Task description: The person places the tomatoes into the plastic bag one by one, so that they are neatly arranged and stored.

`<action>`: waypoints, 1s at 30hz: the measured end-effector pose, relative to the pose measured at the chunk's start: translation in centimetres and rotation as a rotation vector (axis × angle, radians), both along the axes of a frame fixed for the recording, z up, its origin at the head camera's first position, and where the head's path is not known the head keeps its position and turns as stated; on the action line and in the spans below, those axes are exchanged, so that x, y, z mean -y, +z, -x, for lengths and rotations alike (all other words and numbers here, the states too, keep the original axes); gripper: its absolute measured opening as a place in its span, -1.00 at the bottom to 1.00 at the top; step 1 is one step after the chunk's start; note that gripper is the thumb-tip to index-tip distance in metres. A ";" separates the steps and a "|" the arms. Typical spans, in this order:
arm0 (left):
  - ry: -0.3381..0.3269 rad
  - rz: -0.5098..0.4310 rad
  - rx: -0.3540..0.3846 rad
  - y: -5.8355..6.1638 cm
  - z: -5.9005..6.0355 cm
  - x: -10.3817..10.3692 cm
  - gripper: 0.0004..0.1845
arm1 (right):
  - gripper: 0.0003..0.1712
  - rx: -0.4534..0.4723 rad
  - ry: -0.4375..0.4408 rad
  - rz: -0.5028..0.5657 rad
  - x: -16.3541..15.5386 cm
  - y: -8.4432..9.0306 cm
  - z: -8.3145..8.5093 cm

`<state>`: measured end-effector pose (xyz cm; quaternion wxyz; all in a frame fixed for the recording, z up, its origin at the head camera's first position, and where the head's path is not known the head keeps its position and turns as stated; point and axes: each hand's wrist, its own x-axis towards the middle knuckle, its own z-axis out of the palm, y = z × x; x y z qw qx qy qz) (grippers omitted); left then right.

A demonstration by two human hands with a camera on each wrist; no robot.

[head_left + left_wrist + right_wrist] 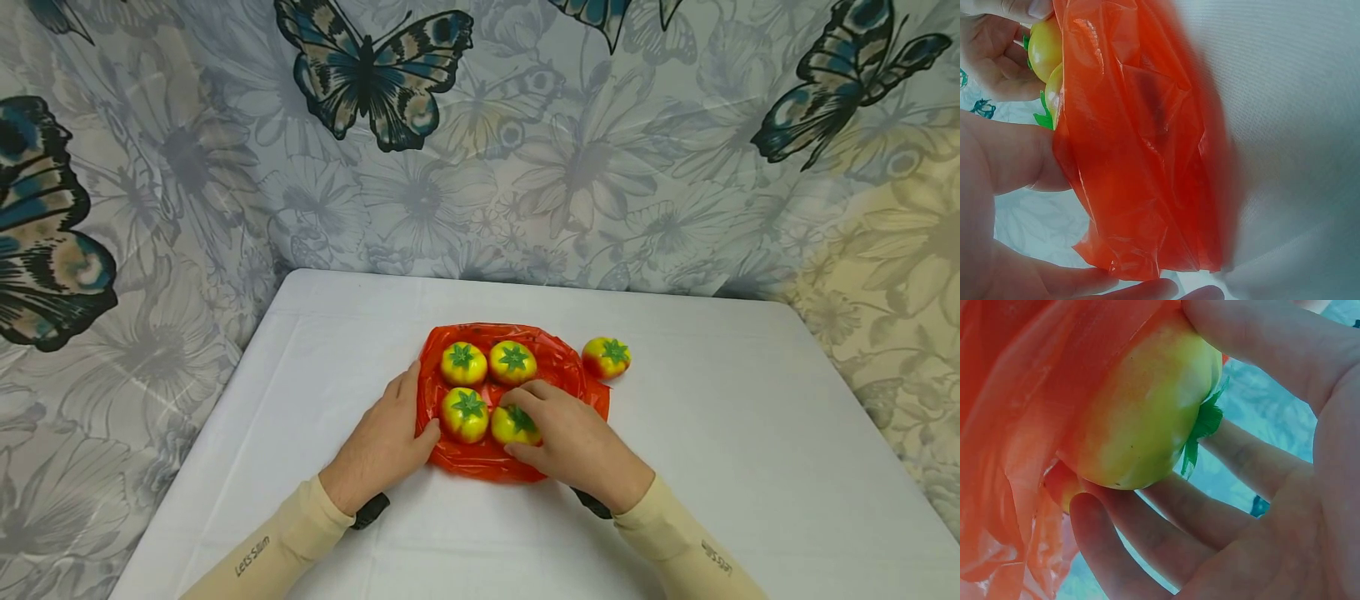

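Note:
In the head view a red plastic bag (555, 354) lies spread on the table, with several yellow-and-red tomatoes on it, each topped with a green star-shaped calyx. My right hand (573, 433) grips the front right tomato (513, 425); the right wrist view shows thumb and fingers around that tomato (1141, 412). My left hand (382, 442) rests against the bag's left side, thumb near the front left tomato (465, 415). In the left wrist view its thumb touches the rim of the bag (1129, 150), while its fingertips lie along the bag's edge, partly out of frame.
Another tomato (606, 358) sits just beyond the bag's right edge. The white-covered table (352, 333) stands against walls draped with butterfly-and-flower fabric (585, 158). A black wrist strap piece (370, 511) shows under the left wrist.

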<state>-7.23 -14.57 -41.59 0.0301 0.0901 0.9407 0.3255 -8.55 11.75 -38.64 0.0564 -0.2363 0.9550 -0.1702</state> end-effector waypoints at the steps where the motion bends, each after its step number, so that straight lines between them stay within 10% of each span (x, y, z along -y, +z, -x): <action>1: 0.000 0.001 0.000 0.0 0.0 0.0 -0.04 | -0.44 -0.002 0.003 -0.001 0.0 0.0 0.0; 30: 0.006 0.007 -0.007 0.0 -0.1 -0.3 -0.05 | -0.32 0.029 0.004 0.010 -0.7 0.1 0.5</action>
